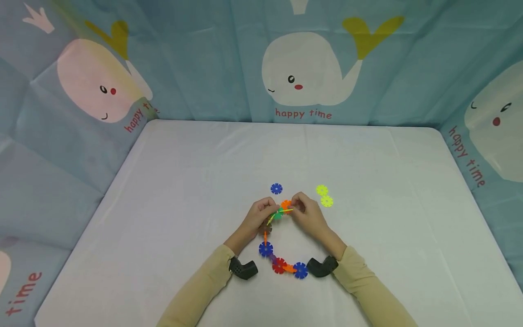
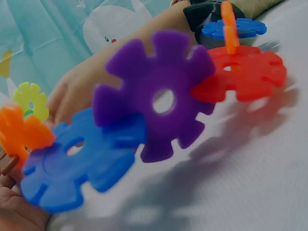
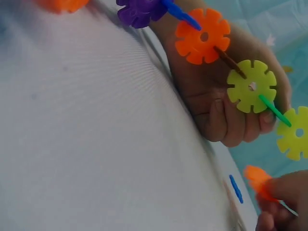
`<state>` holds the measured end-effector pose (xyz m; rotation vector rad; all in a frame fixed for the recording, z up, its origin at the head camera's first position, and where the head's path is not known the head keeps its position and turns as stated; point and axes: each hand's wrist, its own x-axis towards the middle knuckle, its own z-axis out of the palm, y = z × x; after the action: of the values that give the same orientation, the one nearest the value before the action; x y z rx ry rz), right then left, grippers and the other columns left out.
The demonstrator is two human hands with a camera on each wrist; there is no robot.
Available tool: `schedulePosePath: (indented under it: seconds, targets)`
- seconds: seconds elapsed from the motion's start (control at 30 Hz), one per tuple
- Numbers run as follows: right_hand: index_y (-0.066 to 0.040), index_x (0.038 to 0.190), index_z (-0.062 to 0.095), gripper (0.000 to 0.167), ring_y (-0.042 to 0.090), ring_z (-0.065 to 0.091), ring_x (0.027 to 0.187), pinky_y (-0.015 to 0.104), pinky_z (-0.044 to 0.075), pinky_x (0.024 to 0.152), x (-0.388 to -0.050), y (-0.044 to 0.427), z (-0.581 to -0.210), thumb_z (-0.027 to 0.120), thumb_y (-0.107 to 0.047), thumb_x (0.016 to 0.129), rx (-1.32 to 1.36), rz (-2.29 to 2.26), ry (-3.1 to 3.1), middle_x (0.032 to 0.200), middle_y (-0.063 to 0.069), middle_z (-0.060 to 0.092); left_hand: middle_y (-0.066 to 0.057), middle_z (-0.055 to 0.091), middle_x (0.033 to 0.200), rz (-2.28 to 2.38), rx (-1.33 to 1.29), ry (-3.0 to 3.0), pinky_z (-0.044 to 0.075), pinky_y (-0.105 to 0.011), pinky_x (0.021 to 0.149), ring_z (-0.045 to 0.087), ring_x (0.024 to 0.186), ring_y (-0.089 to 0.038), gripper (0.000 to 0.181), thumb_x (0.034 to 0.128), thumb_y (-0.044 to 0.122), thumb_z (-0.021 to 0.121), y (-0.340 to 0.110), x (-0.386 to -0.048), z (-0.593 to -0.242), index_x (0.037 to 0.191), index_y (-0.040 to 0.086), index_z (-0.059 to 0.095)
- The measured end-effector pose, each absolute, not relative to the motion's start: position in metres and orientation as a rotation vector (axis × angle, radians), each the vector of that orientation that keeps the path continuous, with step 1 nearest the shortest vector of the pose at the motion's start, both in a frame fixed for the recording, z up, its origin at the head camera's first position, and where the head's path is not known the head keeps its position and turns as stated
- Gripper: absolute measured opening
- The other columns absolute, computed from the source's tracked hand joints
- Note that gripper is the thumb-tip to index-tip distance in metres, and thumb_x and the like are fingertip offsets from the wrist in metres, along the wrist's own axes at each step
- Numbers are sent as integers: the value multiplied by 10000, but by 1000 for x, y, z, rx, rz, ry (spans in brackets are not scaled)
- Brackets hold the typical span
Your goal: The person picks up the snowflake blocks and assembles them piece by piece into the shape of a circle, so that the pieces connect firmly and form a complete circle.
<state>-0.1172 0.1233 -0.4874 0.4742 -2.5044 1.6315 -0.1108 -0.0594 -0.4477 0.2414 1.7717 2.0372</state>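
A curved chain of slotted plastic discs includes a blue disc [image 1: 265,249], a red disc [image 1: 279,265] and a purple disc [image 2: 132,91]. The left hand [image 1: 259,215] holds its upper part by the green disc [image 1: 278,214]; in the right wrist view that hand [image 3: 228,108] has curled fingers behind a yellow-green disc [image 3: 251,86]. From the other side, the right hand [image 1: 309,217] pinches an orange disc [image 1: 285,205], also in the right wrist view between thumb and finger. A second yellow-green disc [image 3: 297,133] ends the chain near the right hand [image 3: 288,197].
A loose blue disc [image 1: 276,188] lies beyond the hands, and two yellow discs [image 1: 324,195] lie to the right. Black wrist devices [image 1: 244,269] sit at both sleeve cuffs. The white table [image 1: 184,181] meets a blue whale-print curtain [image 1: 204,68].
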Motion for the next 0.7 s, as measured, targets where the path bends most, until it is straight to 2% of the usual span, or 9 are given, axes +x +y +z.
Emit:
schedulePosePath:
  seconds: [0.13,0.3,0.57,0.7]
  targets:
    - [67,948,444,137,148,433,560,218,373,494,-118,130,-483,533,1,868,342,2116,-2284,714,79,494,9,368,541,2047,203,1788,350,-220,393,357,433,-108,162,911,65,487,-59,-110,-448,749,66,472]
    - [126,1060,403,219,149,454,537,215,405,504,-116,142,-477,487,-6,907,382,2452,-2184,706,94,525,7,397,557,2033,192,1793,359,-217,402,382,423,-116,152,917,98,493,-55,-111,-449,767,77,481]
    - [66,953,446,101,117,490,516,202,433,506,-118,147,-476,506,41,876,341,2627,-2024,665,45,572,-6,398,549,2071,203,1764,398,-225,408,406,416,-111,149,926,92,483,-56,-112,-453,780,63,479]
    - [100,917,439,109,119,494,488,207,436,481,-120,146,-476,520,59,858,344,2653,-2006,639,53,578,8,377,536,2098,210,1740,418,-241,432,374,426,-99,154,932,86,472,-59,-112,-455,782,56,465]
